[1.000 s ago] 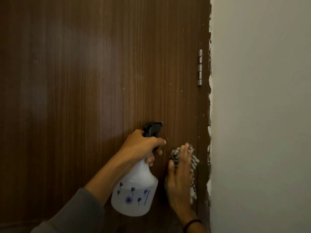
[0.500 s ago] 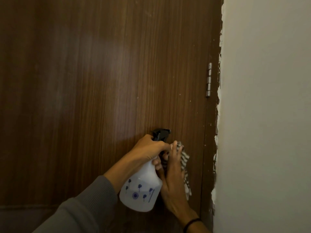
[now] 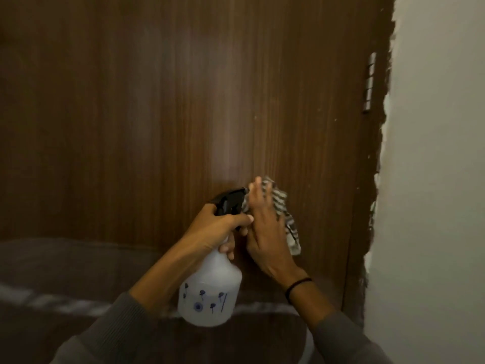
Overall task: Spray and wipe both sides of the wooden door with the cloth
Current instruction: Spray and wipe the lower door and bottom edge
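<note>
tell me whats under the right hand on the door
A striped cloth lies flat under the right hand, pressed against the wooden door. Its edges show past the fingers and to the right; the part under the palm is covered.

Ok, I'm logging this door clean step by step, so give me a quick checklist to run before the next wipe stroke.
1. Cloth flat against the wooden door: ok, the right hand presses it on with open fingers.
2. Spray bottle secure: ok, the left hand grips its neck.
3. Nozzle clear of the cloth: not ok, it sits right beside it.
4. Liquid left in the bottle: cannot tell.
5. Room to wipe toward the hinge: ok, bare door between.
</note>
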The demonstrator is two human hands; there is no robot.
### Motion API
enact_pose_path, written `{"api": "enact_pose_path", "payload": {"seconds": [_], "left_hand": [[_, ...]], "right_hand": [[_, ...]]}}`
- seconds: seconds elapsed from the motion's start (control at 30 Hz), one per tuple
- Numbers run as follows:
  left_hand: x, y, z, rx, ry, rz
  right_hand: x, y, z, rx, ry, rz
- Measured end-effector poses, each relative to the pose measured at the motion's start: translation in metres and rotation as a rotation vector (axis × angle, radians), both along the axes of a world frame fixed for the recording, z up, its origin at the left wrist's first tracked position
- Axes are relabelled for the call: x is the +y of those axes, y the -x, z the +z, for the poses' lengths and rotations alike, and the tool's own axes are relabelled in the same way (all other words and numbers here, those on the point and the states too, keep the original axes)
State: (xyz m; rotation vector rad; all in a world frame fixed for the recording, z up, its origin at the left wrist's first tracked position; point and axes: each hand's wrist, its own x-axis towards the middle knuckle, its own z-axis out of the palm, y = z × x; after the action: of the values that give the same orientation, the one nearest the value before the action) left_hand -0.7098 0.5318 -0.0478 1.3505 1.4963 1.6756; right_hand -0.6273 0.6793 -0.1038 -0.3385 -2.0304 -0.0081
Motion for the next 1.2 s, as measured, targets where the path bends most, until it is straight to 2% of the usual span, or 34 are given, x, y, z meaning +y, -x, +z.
{"api": "enact_pose_path", "payload": {"seconds": [0.03, 0.1, 0.17, 0.3, 0.37, 0.57, 0.8, 1.0, 1.2], "left_hand": [[-0.011, 0.003, -0.008, -0.016, -0.003, 0.034], [-0.036, 0.009, -0.022, -0.044, -0.003, 0.092], [-0.059, 0.013, -0.037, -0.056, 0.005, 0.154], [-0.106, 0.030, -0.069, -0.097, 0.006, 0.260], [-0.122, 0.044, -0.085, -0.156, -0.013, 0.312], [-0.157, 0.085, -0.126, -0.290, -0.062, 0.485], [-0.190, 0.118, -0.158, -0.369, -0.162, 0.555], [-0.223, 0.140, -0.177, -0.508, -0.157, 0.441], [-0.246, 0.151, -0.186, -0.560, -0.254, 0.509]], "right_hand": [[-0.006, 0.002, -0.003, -0.104, -0.076, -0.003], [-0.002, -0.003, 0.000, -0.175, -0.151, -0.030], [0.003, -0.007, 0.002, -0.102, -0.079, -0.065], [-0.024, 0.025, -0.004, 0.181, 0.185, -0.135], [-0.045, 0.049, -0.004, 0.250, 0.213, -0.175], [-0.100, 0.117, -0.016, 0.165, -0.011, -0.177], [-0.155, 0.170, -0.027, 0.028, -0.243, -0.105], [-0.144, 0.161, -0.024, -0.017, -0.301, -0.099], [-0.169, 0.185, -0.041, 0.055, -0.125, -0.083]]}}
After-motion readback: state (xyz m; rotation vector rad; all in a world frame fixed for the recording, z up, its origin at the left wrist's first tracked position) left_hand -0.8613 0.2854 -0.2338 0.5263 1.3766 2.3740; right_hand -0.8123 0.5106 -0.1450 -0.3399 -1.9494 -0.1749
